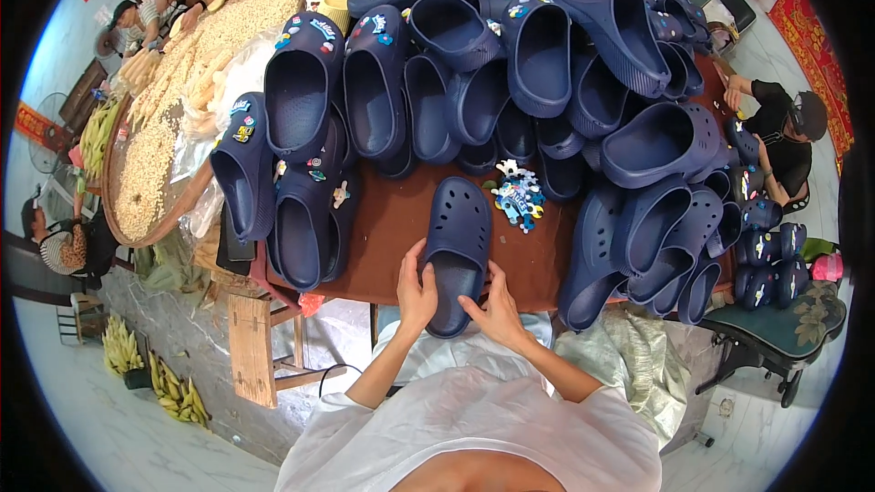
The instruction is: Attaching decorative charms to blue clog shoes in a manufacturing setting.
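A navy blue foam clog (459, 223) with round vent holes and no charms on it lies at the front edge of the brown table, toe pointing away from me. My left hand (419, 290) grips its left side near the heel, and my right hand (498, 308) holds the right side with the thumb over the rim. Just beyond its toe, to the right, is a small heap of colourful shoe charms (519, 196). Plain clogs (591, 260) are stacked on the right. At the left stand clogs with charms fixed on their toes (298, 82).
A big pile of navy clogs (538, 46) covers the table's far side. To the left is a large round tray (117, 184) of pale kernels, with people around it. Another person (784, 141) sits at the right. A wooden stool (251, 351) and a pale sack (629, 360) are below.
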The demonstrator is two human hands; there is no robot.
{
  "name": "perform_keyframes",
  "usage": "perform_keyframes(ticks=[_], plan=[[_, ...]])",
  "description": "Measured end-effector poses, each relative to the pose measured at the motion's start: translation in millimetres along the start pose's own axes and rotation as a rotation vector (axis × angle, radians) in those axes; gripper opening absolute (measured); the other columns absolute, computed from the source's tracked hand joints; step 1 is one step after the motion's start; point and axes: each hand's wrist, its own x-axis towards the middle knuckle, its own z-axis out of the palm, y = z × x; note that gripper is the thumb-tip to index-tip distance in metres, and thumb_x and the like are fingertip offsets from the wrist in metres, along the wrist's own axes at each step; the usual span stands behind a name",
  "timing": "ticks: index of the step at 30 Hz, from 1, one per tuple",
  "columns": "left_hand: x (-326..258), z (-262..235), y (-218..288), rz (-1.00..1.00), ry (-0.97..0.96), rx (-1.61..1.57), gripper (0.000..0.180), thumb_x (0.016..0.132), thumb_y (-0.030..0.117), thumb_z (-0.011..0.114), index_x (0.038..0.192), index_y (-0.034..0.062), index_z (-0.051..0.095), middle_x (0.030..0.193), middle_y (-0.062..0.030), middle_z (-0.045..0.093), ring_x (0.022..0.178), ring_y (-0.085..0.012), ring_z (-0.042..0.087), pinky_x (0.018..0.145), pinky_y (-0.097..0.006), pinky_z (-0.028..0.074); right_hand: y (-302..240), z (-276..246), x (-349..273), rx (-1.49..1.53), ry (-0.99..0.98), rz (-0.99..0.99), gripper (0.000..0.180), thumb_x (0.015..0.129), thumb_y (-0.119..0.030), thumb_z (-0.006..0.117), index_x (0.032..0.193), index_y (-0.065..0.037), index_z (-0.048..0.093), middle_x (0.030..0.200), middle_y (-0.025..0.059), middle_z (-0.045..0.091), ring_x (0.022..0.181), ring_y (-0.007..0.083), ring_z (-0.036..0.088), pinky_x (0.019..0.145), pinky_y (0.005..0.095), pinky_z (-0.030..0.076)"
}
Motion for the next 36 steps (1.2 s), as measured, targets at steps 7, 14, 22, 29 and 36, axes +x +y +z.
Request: perform_keyframes(ticks=[7, 14, 22, 29, 36], plan=[[15.3, 18.6, 24.4, 0.025, -0.029, -0.217, 0.04, 0.096, 0.007, 0.046, 0.136, 0.0029, 0.049, 0.132, -0.0175, 0.055, 0.124, -0.032, 0.052, 0.106, -0.038, 0.038, -13.6, -17.4, -0.2, 0.232, 0.117, 0.012, 0.083, 0.086, -0.006, 0.065, 0.148, 0.002, 0.011, 0.134, 0.024, 0.043, 0.104, 0.0247, 0.059, 0.073, 0.0286, 0.053], [39.8, 42.2, 29.1, 0.088, -0.034, -0.24, 0.039, 0.097, 0.007, 0.047, 0.135, 0.004, 0.05, 0.13, -0.0173, 0.057, 0.122, -0.0314, 0.054, 0.103, -0.038, 0.041, -12.2, -45.1, 17.3, 0.186, 0.132, 0.012, 0.077, 0.087, -0.002, 0.059, 0.149, -0.001, 0.013, 0.138, 0.0224, 0.042, 0.106, 0.0235, 0.058, 0.078, 0.0285, 0.052], [68.1, 57.7, 44.8, -0.026, -0.121, -0.43, 0.041, 0.096, 0.003, 0.053, 0.137, 0.0012, 0.05, 0.127, -0.0163, 0.062, 0.116, -0.0215, 0.061, 0.095, -0.031, 0.049, 12.8, -52.1, 56.2, 0.13, 0.348, -0.084, 0.062, 0.09, -0.004, 0.051, 0.145, 0.006, 0.025, 0.139, 0.0249, 0.04, 0.126, 0.0311, 0.047, 0.107, 0.0386, 0.036], [65.0, 26.9, 31.3, -0.013, -0.084, -0.4, 0.043, 0.091, -0.002, 0.055, 0.135, 0.0001, 0.052, 0.122, -0.0178, 0.065, 0.114, -0.024, 0.064, 0.093, -0.032, 0.051, -4.9, -22.5, 53.2, 0.187, 0.348, -0.103, 0.062, 0.089, -0.004, 0.049, 0.144, 0.007, 0.024, 0.136, 0.025, 0.039, 0.121, 0.032, 0.048, 0.105, 0.0409, 0.037], [23.4, -31.7, 13.4, -0.022, -0.027, -0.221, 0.043, 0.087, -0.004, 0.056, 0.13, 0.002, 0.056, 0.118, -0.0152, 0.068, 0.109, -0.0229, 0.066, 0.09, -0.032, 0.052, -11.2, 28.8, 16.9, 0.24, 0.14, -0.078, 0.067, 0.087, -0.005, 0.051, 0.144, 0.008, 0.019, 0.136, 0.0264, 0.037, 0.119, 0.0321, 0.048, 0.104, 0.0416, 0.038]])
